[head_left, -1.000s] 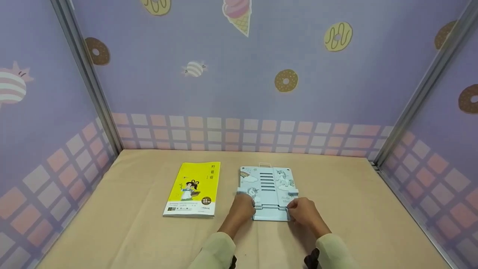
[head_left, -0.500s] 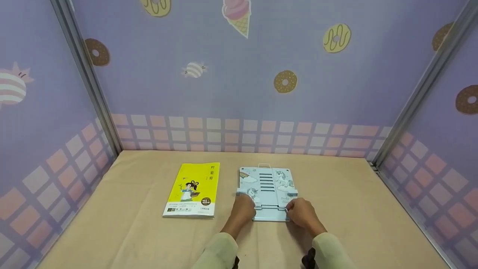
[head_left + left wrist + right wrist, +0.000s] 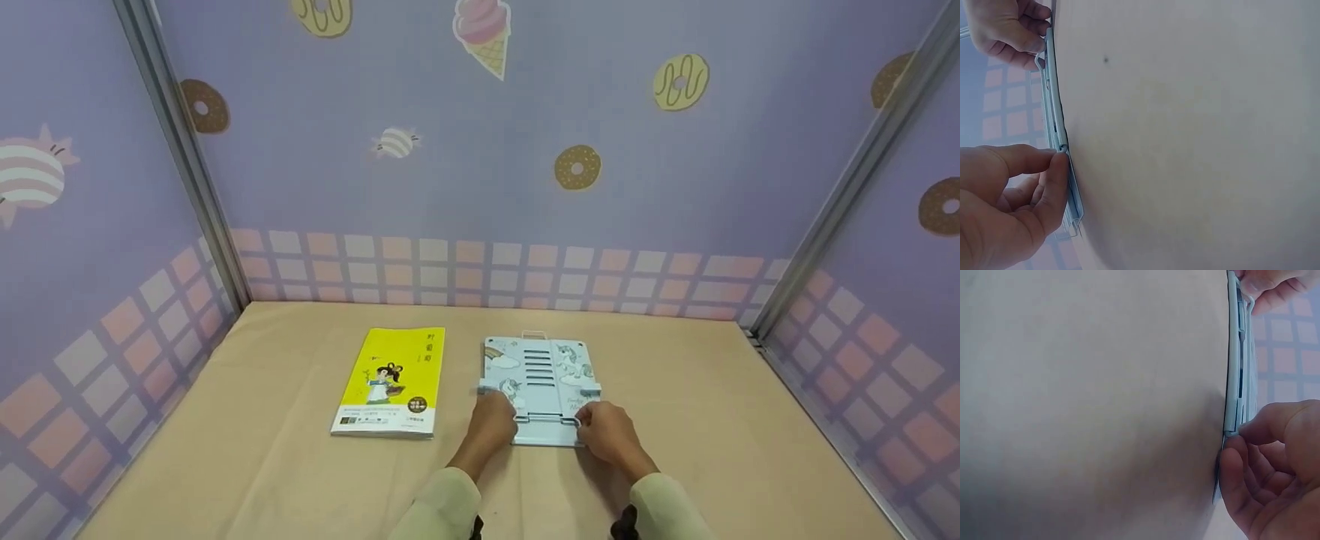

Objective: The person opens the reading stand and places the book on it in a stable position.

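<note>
A light blue book stand (image 3: 538, 397) with unicorn pictures and a column of slots lies flat on the tablecloth. My left hand (image 3: 493, 421) is at its front left; in the left wrist view, thumb and index finger (image 3: 1057, 169) pinch the stand's front edge. At the front right corner, my right hand (image 3: 609, 433) pinches the stand between thumb and fingers (image 3: 1233, 467), as the right wrist view shows. A wire page holder (image 3: 570, 421) runs along the front between both hands. To the left lies a yellow book (image 3: 409, 367) with a drawn figure on its cover.
A beige cloth (image 3: 285, 390) covers the table. Purple walls (image 3: 480, 187) with printed sweets and pink and white squares enclose the back and both sides, with metal posts (image 3: 184, 157) in the corners. A small wire loop (image 3: 534, 334) sticks out behind the stand.
Both hands keep their hold at the front of the book stand. The head view has shifted slightly; stand and book lie as before.
</note>
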`<state>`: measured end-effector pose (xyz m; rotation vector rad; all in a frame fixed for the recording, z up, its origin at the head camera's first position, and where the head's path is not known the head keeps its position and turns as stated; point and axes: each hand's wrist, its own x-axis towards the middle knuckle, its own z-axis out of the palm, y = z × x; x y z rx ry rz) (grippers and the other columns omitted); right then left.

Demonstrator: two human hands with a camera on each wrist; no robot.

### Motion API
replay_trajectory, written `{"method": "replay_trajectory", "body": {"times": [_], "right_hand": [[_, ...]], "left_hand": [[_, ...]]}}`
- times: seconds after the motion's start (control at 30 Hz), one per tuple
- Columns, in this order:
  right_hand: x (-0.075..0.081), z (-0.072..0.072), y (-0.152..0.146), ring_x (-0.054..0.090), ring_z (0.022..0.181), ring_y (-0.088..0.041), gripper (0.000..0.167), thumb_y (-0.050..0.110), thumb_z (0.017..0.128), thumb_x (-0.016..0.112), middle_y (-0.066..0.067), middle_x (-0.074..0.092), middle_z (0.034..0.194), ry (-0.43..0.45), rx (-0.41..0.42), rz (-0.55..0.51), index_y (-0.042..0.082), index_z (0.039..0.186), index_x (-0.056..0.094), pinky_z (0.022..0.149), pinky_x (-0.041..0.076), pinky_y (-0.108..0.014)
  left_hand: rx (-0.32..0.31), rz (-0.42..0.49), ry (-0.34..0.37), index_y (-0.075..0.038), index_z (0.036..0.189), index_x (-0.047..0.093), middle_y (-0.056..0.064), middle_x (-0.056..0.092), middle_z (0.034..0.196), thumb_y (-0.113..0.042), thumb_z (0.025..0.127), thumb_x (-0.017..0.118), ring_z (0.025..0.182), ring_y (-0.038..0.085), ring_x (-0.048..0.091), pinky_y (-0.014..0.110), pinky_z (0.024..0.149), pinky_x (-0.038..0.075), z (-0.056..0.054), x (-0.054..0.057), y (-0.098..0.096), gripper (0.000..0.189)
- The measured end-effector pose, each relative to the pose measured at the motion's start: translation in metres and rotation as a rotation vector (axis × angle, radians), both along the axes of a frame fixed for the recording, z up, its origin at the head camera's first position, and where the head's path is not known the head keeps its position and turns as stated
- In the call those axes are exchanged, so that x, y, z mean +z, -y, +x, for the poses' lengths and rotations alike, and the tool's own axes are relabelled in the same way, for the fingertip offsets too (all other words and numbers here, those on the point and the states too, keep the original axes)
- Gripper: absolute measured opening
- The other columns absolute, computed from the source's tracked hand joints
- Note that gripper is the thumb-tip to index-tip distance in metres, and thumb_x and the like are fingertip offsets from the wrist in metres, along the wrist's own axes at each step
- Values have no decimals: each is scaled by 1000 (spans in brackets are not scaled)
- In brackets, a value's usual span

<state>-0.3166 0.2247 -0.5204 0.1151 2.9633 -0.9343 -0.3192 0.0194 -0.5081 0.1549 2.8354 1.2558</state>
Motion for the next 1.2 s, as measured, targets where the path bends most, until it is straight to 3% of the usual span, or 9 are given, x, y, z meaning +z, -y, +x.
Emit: {"method": "replay_trajectory", "body": {"times": [0.13, 0.2, 0.3, 0.37, 0.43, 0.6, 0.8, 1.03, 1.2], "right_hand": [[0, 0, 0, 58, 79, -20, 16, -2, 86, 66, -7, 63, 88, 7, -12, 3, -1, 101, 71, 62, 44, -27], [0, 1, 0, 57, 79, -20, 15, -2, 86, 66, -7, 63, 88, 12, -16, -2, 0, 100, 71, 62, 44, -27], [-1, 2, 0, 57, 79, -20, 15, -2, 86, 66, -7, 63, 87, 7, -13, -11, 0, 100, 71, 62, 44, -27], [-1, 3, 0, 57, 79, -20, 15, -1, 87, 65, -7, 63, 88, 0, -7, -19, 0, 101, 71, 62, 44, -27], [-3, 3, -1, 57, 78, -19, 15, -1, 87, 65, -6, 63, 87, -18, 4, -22, 0, 101, 70, 62, 43, -27], [-6, 6, -2, 55, 74, -17, 12, 0, 86, 65, -4, 61, 82, -76, 36, -20, 1, 98, 68, 60, 41, -27], [-7, 8, -3, 54, 73, -16, 10, 0, 84, 66, -2, 59, 80, -97, 45, -18, 3, 94, 66, 61, 41, -27], [-5, 11, -4, 53, 74, -17, 9, -1, 82, 64, -2, 56, 78, -103, 52, -10, 5, 89, 62, 61, 39, -26], [-2, 10, -6, 54, 72, -17, 10, -2, 83, 64, -3, 56, 78, -68, 45, -40, 6, 89, 61, 58, 40, -26]], "left_hand": [[-30, -20, -25, 0, 73, 57, 0, 41, 72, 14, 84, 56, 67, 17, 40, 30, 58, 33, 0, -1, 0, 19], [-40, -38, -36, 2, 77, 63, 1, 51, 74, 14, 85, 58, 69, 16, 45, 30, 60, 41, 1, -1, 0, 15], [-49, -45, -29, 5, 89, 72, 6, 67, 86, 14, 85, 60, 80, 19, 60, 36, 73, 55, 2, -1, 1, 15], [-46, -36, -18, 6, 99, 73, 10, 72, 97, 13, 85, 61, 92, 22, 66, 41, 85, 57, 2, -1, 2, 19], [-46, -32, -15, 5, 99, 72, 12, 72, 100, 13, 85, 61, 98, 26, 68, 42, 89, 56, 2, -2, 3, 19], [-65, -54, -84, 4, 92, 72, 11, 73, 93, 14, 81, 62, 92, 27, 69, 42, 84, 57, 1, -4, 5, 17], [-88, -38, -39, 3, 93, 68, 8, 68, 89, 15, 81, 62, 86, 21, 62, 40, 79, 55, 1, -2, 7, 18], [-133, -28, -71, 1, 89, 65, 1, 53, 76, 17, 79, 65, 73, 16, 48, 28, 63, 42, 4, 2, 8, 19], [-148, -13, -75, 1, 89, 65, 0, 54, 77, 16, 80, 65, 74, 15, 48, 26, 63, 42, 4, 3, 8, 18]]}}
